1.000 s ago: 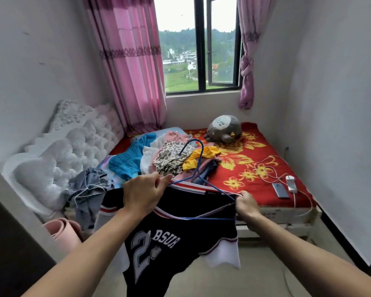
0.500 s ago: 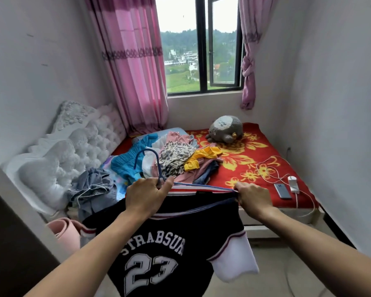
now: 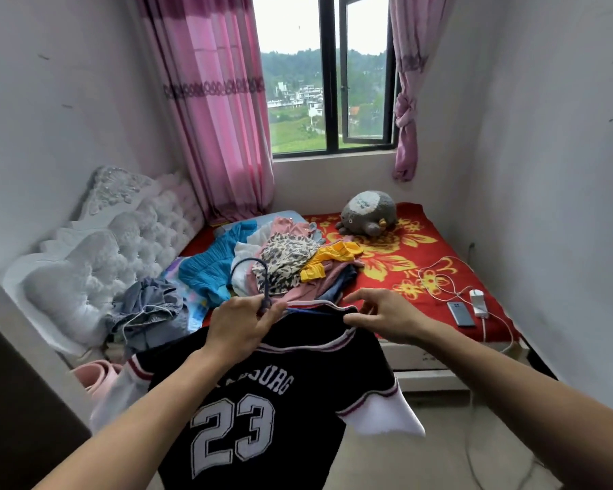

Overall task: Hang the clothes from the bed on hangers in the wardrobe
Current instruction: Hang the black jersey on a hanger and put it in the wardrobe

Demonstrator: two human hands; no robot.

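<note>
Gripping blue hanger [image 3: 265, 288] at the hook base with left hand [image 3: 241, 327], black 23 jersey [image 3: 262, 401] draped on it in mid-air, just short of the bed [image 3: 404, 249]. Touching collar trim with thumb of right hand [image 3: 386, 314], fingers slack and near-straight, not clamped. Sitting right behind the hook: mixed clothes pile [image 3: 287, 259] on bed, plush toy [image 3: 367, 213] further back, phone [image 3: 460, 314] and charger [image 3: 477, 302] at right edge, grey garment [image 3: 149, 305] by headboard [image 3: 103, 249].

A small home bedroom: a bed [image 3: 422, 249] with tufted headboard [image 3: 121, 249], pink curtains [image 3: 220, 111] and a window [image 3: 330, 76] on the far wall.
</note>
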